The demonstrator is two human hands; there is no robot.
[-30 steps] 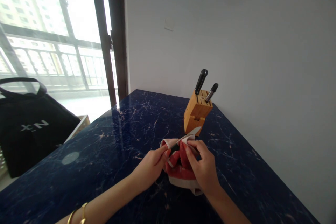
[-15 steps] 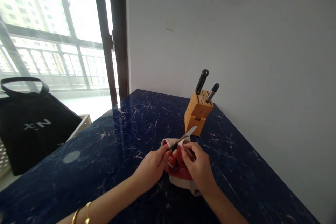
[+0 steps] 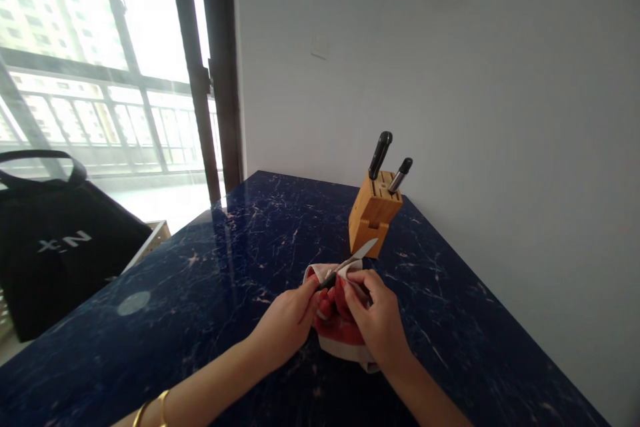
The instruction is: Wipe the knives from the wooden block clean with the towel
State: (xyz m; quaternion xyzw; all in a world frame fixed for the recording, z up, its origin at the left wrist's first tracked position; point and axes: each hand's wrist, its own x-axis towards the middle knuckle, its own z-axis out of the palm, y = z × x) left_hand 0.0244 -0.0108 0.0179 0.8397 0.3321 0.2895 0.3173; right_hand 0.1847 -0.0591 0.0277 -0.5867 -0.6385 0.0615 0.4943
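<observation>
My left hand (image 3: 287, 321) is closed around the black handle of a small knife (image 3: 363, 250), whose blade points away and to the right. In my right hand (image 3: 375, 313) a red and white cloth (image 3: 343, 331) is pinched, with a fold of it up against the lower part of the blade. The rest of the cloth hangs bunched beneath both hands, and part of it lies behind the knife handle. Just past the blade's tip stands a wooden knife block (image 3: 373, 217).
A black-handled knife (image 3: 381, 155) and a tool with a metal and black handle (image 3: 401, 175) stick out of the block. The dark blue marbled table (image 3: 240, 247) meets a white wall (image 3: 450, 80) on the right. A black bag (image 3: 65, 253) sits left beside the window.
The whole view has shifted slightly, so things sit a little further left. Both hands keep their hold on the knife and the cloth, with hardly any movement between them.
</observation>
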